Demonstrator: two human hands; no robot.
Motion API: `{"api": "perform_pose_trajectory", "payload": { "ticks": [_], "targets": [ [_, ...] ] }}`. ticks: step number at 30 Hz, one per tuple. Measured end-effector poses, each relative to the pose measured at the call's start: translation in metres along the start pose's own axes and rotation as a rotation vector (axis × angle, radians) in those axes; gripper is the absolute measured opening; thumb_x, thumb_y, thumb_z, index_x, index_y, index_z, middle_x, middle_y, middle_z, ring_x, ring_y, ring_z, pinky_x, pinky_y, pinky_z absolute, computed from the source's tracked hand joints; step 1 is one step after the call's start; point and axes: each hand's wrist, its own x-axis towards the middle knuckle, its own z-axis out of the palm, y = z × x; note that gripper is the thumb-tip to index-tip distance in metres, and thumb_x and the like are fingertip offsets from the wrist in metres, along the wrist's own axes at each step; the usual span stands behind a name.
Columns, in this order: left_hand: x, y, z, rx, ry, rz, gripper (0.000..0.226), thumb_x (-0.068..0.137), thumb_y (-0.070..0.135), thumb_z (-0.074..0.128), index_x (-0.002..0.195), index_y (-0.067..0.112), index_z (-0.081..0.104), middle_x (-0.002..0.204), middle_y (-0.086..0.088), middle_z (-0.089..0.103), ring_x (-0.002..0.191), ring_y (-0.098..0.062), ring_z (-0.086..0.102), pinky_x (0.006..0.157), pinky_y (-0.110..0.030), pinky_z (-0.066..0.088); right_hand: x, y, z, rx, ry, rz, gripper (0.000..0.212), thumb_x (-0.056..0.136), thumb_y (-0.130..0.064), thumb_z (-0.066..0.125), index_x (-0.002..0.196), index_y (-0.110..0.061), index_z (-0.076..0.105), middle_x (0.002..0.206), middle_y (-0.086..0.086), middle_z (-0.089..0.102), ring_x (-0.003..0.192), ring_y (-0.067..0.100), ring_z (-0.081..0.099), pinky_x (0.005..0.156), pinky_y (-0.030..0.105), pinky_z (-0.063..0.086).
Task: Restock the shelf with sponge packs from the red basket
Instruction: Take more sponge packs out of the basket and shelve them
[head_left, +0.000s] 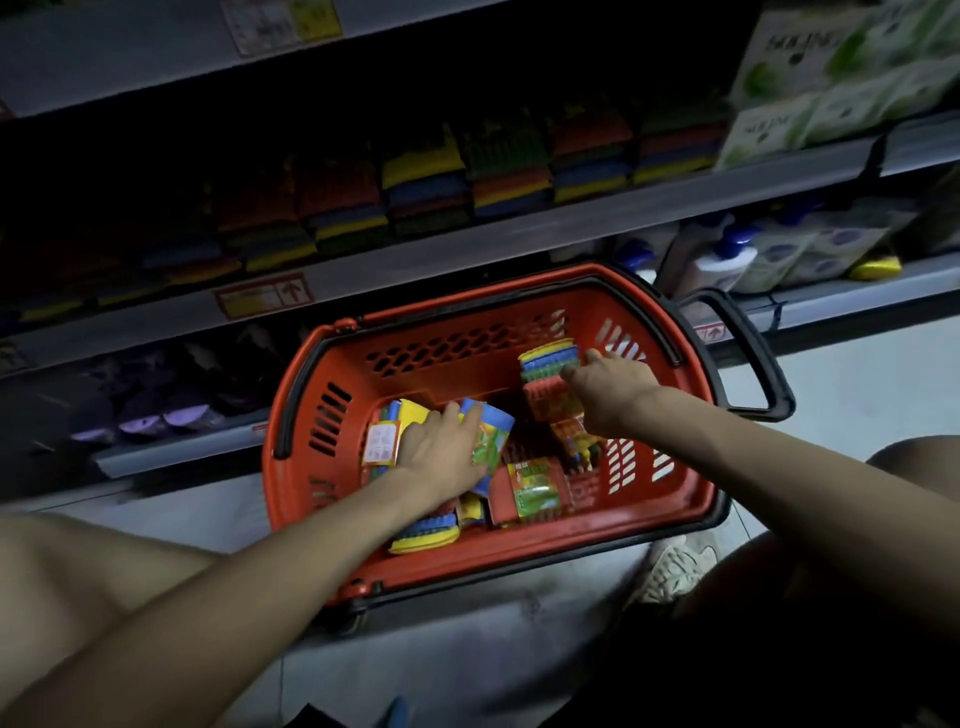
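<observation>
White pump bottles, tissue packs, a sneaker.

Two bare forearms, bare knees, pale laced trainer, possibly dark shorts in shadow

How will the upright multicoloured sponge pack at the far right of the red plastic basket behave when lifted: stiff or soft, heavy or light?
Probably light: the multicoloured sponge pack shows only stacked sponge layers. Likely soft, so the fingers of the right hand, pinching its edge, may squash it. Standing upright in the red plastic basket, it could tip if pushed.
</observation>
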Motion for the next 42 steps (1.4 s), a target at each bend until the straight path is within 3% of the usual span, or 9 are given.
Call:
{"api": "perform_pose_trajectory", "payload": {
  "ticks": [6,13,17,25,30,35,38,40,42],
  "targets": [
    [0.035,0.033,0.021,-0.213,-0.029,-0.309,0.123,0.081,0.075,0.064,0.163,0.013,-0.003,0.152,-0.018,0.038,0.126,-0.036,0.055,0.089,-0.042,0.049,0.002,-0.003,0.011,0.029,-0.023,-0.032,0.061,0.094,-0.020,0.066,0.150,-0.018,0.041,0.144,0.014,0.041,0.133,0.034,0.047,0.098,0.045,0.050],
    [0.045,0.046,0.051,-0.087,-0.042,-0.314,0.112,0.092,0.035,0.069,0.160,0.014,-0.017,0.149,-0.025,0.031,0.116,-0.044,0.054,0.082,-0.041,0.052,0.003,0.003,0.018,0.024,-0.044,-0.033,0.064,0.092,-0.024,0.069,0.148,-0.017,0.039,0.141,0.015,0.041,0.133,0.035,0.045,0.102,0.043,0.048],
    [0.039,0.035,0.030,-0.261,-0.070,-0.228,0.121,0.088,0.044,0.075,0.161,0.016,-0.018,0.154,-0.017,0.029,0.124,-0.041,0.051,0.084,-0.044,0.048,0.006,0.006,0.013,0.024,-0.009,-0.025,0.067,0.090,-0.022,0.073,0.148,-0.017,0.039,0.138,0.014,0.041,0.133,0.034,0.044,0.101,0.043,0.049],
    [-0.004,-0.035,-0.061,-0.460,-0.052,-0.178,0.126,0.059,0.048,0.096,0.157,0.021,0.021,0.146,-0.007,0.041,0.129,-0.031,0.055,0.100,-0.039,0.049,0.020,-0.002,0.009,0.062,0.135,-0.066,0.068,0.088,-0.008,0.069,0.148,-0.018,0.039,0.138,0.015,0.041,0.127,0.035,0.046,0.090,0.043,0.052],
    [-0.031,-0.064,-0.084,-0.800,-0.103,-0.164,0.132,0.042,0.055,0.095,0.155,0.029,0.032,0.135,0.006,0.060,0.118,-0.017,0.061,0.104,-0.037,0.050,0.032,0.000,0.001,0.307,0.170,0.032,0.068,0.084,-0.024,0.080,0.143,-0.013,0.046,0.132,0.015,0.046,0.125,0.036,0.047,0.102,0.045,0.047],
    [-0.043,-0.048,-0.077,-1.407,-0.173,-0.272,0.098,0.045,0.038,0.098,0.132,0.024,0.056,0.110,0.003,0.078,0.098,-0.014,0.075,0.085,-0.032,0.058,0.044,0.003,0.011,0.034,0.209,-0.055,0.086,0.084,-0.012,0.074,0.157,-0.019,0.030,0.160,0.016,0.028,0.145,0.038,0.031,0.109,0.047,0.044],
    [-0.051,-0.039,-0.084,-1.586,-0.325,-0.225,0.055,0.068,0.035,0.090,0.117,0.021,0.071,0.104,0.004,0.078,0.089,-0.011,0.070,0.075,-0.026,0.053,0.053,0.003,0.017,-0.010,0.144,-0.074,0.099,0.085,-0.019,0.075,0.162,-0.023,0.014,0.168,0.016,0.014,0.155,0.037,0.016,0.119,0.049,0.035],
    [-0.058,-0.046,-0.085,-1.766,-0.445,-0.186,0.033,0.075,0.031,0.083,0.107,0.020,0.080,0.105,-0.002,0.078,0.090,-0.017,0.071,0.081,-0.031,0.055,0.059,0.001,0.021,-0.015,0.104,-0.067,0.103,0.086,-0.026,0.075,0.163,-0.022,0.007,0.169,0.017,0.010,0.156,0.037,0.015,0.121,0.049,0.031],
    [-0.065,-0.054,-0.083,-1.971,-0.539,-0.194,0.047,0.068,0.037,0.079,0.109,0.015,0.080,0.115,-0.013,0.075,0.097,-0.027,0.071,0.093,-0.039,0.054,0.062,-0.001,0.024,-0.068,0.112,-0.068,0.105,0.088,-0.032,0.074,0.163,-0.021,0.001,0.167,0.019,0.013,0.152,0.038,0.022,0.122,0.048,0.030]
  ]
}}
